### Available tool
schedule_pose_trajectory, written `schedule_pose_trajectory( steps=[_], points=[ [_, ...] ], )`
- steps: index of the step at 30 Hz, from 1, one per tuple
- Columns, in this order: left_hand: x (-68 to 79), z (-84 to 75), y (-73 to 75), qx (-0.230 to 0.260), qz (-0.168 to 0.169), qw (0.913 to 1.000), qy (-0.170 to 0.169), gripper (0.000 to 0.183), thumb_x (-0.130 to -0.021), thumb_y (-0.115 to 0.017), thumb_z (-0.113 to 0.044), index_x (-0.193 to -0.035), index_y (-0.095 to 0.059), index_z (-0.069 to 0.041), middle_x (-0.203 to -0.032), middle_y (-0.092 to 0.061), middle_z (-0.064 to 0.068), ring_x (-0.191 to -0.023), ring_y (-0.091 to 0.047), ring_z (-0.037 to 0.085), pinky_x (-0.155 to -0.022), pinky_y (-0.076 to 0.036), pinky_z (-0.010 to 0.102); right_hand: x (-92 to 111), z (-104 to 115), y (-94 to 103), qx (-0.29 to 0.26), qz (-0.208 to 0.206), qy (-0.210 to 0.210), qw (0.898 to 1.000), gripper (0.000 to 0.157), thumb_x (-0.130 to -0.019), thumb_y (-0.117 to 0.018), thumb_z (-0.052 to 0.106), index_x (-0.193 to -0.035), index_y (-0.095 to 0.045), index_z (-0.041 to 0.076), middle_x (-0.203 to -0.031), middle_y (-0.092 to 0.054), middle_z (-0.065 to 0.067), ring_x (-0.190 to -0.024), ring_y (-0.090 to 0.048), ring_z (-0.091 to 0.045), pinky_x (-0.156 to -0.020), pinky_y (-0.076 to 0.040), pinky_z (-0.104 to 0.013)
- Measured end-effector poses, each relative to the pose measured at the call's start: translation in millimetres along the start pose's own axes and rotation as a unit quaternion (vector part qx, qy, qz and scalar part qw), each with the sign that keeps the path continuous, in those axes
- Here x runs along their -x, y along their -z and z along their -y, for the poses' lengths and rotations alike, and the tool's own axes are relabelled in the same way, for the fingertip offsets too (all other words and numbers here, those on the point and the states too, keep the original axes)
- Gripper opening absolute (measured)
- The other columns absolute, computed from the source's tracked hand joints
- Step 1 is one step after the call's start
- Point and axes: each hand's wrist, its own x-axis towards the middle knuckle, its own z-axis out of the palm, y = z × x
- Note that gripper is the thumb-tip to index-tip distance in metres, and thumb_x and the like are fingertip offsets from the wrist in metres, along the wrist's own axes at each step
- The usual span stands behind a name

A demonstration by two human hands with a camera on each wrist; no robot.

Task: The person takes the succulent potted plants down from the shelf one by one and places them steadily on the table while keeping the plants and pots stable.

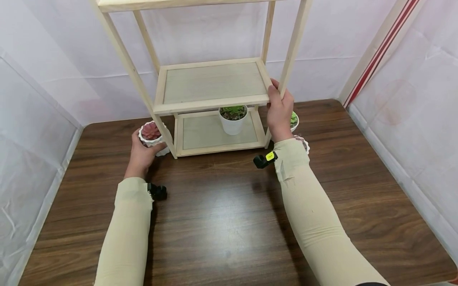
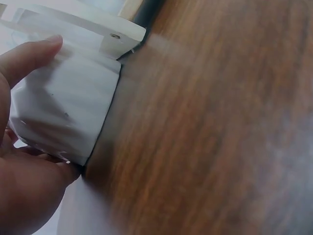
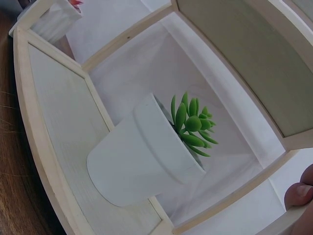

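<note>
My left hand [image 1: 140, 155] grips a white wavy-rimmed pot holding a red succulent [image 1: 150, 131], beside the left front post of a wooden shelf rack [image 1: 211, 102]. In the left wrist view, the thumb lies across the side of the white pot [image 2: 63, 103], whose base is at the tabletop. My right hand [image 1: 280, 113] holds the rack at the right end of its middle shelf, by the front post. On the bottom shelf stands a smooth white pot [image 1: 232, 125] with a green succulent [image 3: 192, 122], upright.
Right of the rack, partly behind my right arm, are a pot with a bright green plant [image 1: 294, 121] and another wavy-rimmed pot [image 1: 304, 143]. The dark wooden table [image 1: 218, 206] stretches in front. White sheeting [image 1: 214, 35] hangs behind and at both sides.
</note>
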Motion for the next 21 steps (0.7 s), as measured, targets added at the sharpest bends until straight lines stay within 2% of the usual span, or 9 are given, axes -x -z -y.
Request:
schedule_pose_trajectory(
  steps=[9,17,21],
  points=[
    [2.7,2.1,1.2,-0.003,-0.001,1.0000,0.001,0.097,-0.069,-0.079,-0.018,-0.142,-0.015,-0.027,-0.143,-0.029,0.007,-0.126,-0.033,0.019,-0.106,-0.030,0.036,-1.1,-5.4,-0.5,0.000,-0.002,0.010,1.000,0.035,-0.092,-0.045,0.034,-0.122,-0.058,0.020,-0.071,-0.050,-0.001,-0.064,-0.042,-0.024,-0.059,-0.035,-0.025],
    [9.5,1.3,3.3,-0.012,0.005,0.9999,0.006,0.099,-0.071,-0.078,-0.026,-0.144,-0.011,-0.025,-0.146,-0.026,0.005,-0.130,-0.030,0.018,-0.107,-0.029,0.036,-0.8,-4.4,-0.1,0.005,-0.001,0.009,1.000,0.036,-0.093,-0.044,0.035,-0.123,-0.057,0.019,-0.072,-0.050,-0.001,-0.063,-0.042,-0.017,-0.059,-0.036,-0.025],
    [14.6,3.0,6.3,0.001,0.007,1.0000,0.006,0.098,-0.072,-0.077,-0.026,-0.144,-0.011,-0.024,-0.147,-0.025,0.005,-0.133,-0.030,0.020,-0.108,-0.029,0.036,-0.8,-4.8,-0.7,0.006,-0.004,0.008,1.000,0.036,-0.092,-0.044,0.035,-0.123,-0.057,0.020,-0.072,-0.050,-0.001,-0.064,-0.042,-0.022,-0.059,-0.036,-0.024]
  ],
)
